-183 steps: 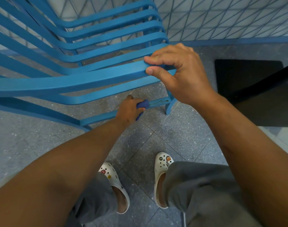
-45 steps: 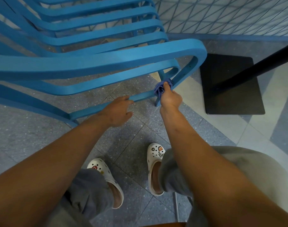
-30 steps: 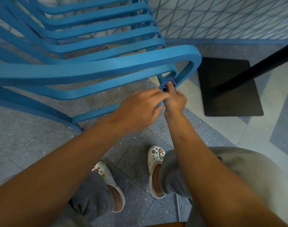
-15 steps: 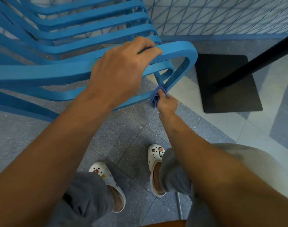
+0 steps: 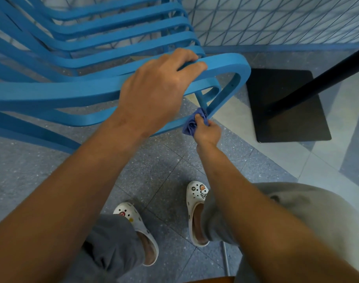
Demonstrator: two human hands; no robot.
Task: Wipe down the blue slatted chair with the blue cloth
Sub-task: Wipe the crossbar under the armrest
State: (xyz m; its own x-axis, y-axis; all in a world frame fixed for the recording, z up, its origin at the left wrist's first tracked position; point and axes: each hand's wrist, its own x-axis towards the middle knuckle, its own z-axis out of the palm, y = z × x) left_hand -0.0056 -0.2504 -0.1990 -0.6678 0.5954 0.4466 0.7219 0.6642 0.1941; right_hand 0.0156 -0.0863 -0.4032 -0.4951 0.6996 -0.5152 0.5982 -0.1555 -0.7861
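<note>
Left hand (image 5: 154, 92) is gripping the blue slatted chair (image 5: 52, 94) armrest; right hand (image 5: 207, 131), lower down, is pinching the bunched blue cloth (image 5: 191, 123) against the chair's frame.

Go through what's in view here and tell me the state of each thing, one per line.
left hand: gripping the chair's top curved slat
right hand: holding the bunched cloth low down
blue cloth: crumpled, pressed against a lower slat
blue slatted chair: standing on the floor, steadied by the left hand
white clogs: on both feet, flat on the tiles
black table base: flat on the floor
</note>
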